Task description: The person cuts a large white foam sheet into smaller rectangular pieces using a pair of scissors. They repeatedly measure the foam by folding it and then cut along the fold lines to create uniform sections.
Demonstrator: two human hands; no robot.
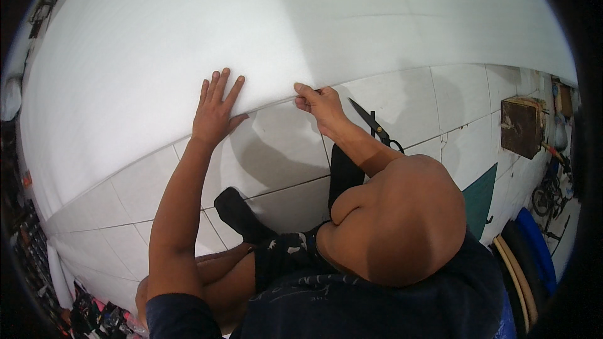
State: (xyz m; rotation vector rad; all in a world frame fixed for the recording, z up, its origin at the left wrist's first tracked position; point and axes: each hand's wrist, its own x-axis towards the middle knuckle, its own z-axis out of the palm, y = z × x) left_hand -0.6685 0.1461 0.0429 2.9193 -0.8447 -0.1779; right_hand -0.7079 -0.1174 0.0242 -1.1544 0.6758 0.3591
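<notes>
Hands on the near edge of the foam sheet

Foam sheet (207, 31), white and very large, covers the floor ahead of me; its near edge runs as a long line from lower left to upper right across the view, and both my hands sit on that line. My left hand (215, 110) lies flat, fingers spread wide and pointing away from me onto the sheet, pressing it down and holding nothing. My right hand (319, 104) is just beside it to the right, fingers pinched shut on the sheet's edge. I judge the right hand the better placed along the edge, since the black scissors (375, 127) lie on the white floor tiles (276, 144) just to its right, blades pointing up toward the edge, handles toward my knee. The left hand is well apart from them.
</notes>
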